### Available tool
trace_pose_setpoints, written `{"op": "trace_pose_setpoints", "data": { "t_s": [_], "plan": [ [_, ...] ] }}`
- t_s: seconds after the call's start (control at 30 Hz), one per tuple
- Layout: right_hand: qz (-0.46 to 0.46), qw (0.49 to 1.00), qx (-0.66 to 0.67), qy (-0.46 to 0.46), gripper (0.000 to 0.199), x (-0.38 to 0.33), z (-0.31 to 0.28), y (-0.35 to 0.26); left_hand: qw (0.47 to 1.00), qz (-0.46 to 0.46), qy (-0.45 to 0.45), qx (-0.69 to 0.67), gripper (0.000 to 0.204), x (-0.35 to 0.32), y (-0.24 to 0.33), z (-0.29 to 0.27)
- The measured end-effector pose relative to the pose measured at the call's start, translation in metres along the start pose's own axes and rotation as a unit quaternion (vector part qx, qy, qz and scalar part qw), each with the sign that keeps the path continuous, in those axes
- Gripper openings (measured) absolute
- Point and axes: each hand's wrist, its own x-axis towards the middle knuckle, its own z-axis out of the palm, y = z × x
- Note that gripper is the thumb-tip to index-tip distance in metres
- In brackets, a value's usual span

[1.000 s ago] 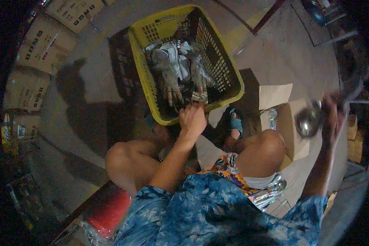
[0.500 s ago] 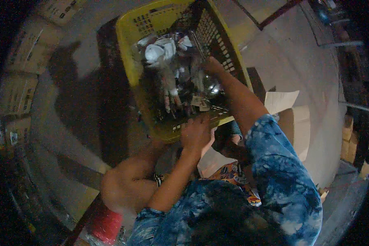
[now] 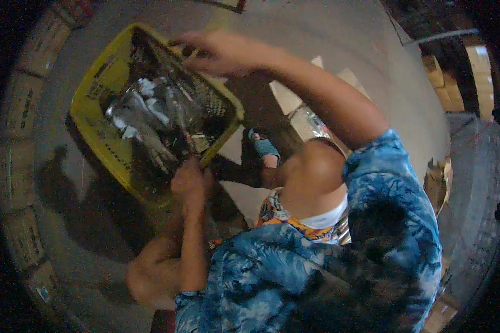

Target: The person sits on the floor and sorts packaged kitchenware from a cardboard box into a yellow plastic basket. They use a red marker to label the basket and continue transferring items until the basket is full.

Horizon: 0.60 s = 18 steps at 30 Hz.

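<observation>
Several cardboard cartons (image 3: 22, 111) with dark printed panels line the left wall. Beside them the yellow plastic basket (image 3: 103, 119) of crumpled silvery wrappers (image 3: 144, 114) sits tilted on the floor; its load might spill over the low side. The left hand (image 3: 190, 180) is clamped on the near rim, the right hand (image 3: 222, 53) rests half-open on the far rim. Flattened pale cardboard (image 3: 286, 97) lies right.
</observation>
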Motion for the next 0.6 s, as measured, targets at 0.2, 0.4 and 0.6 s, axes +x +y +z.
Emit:
{"op": "trace_pose_setpoints", "data": {
  "t_s": [0.2, 0.4, 0.6],
  "plan": [
    [0.347, 0.896, 0.173, 0.217, 0.044, -0.250, -0.029, 0.092, 0.990, -0.080, -0.079, 0.081, 0.036, -0.004, 0.020, -0.009],
    [0.595, 0.798, 0.095, -0.003, 0.045, -0.472, 0.124, 0.156, 0.986, -0.098, -0.100, 0.088, 0.048, 0.000, 0.031, -0.016],
    [0.662, 0.734, 0.143, 0.056, 0.072, -0.542, 0.215, 0.143, 0.980, -0.115, -0.134, 0.097, 0.057, 0.004, 0.032, -0.019]
  ]
}}
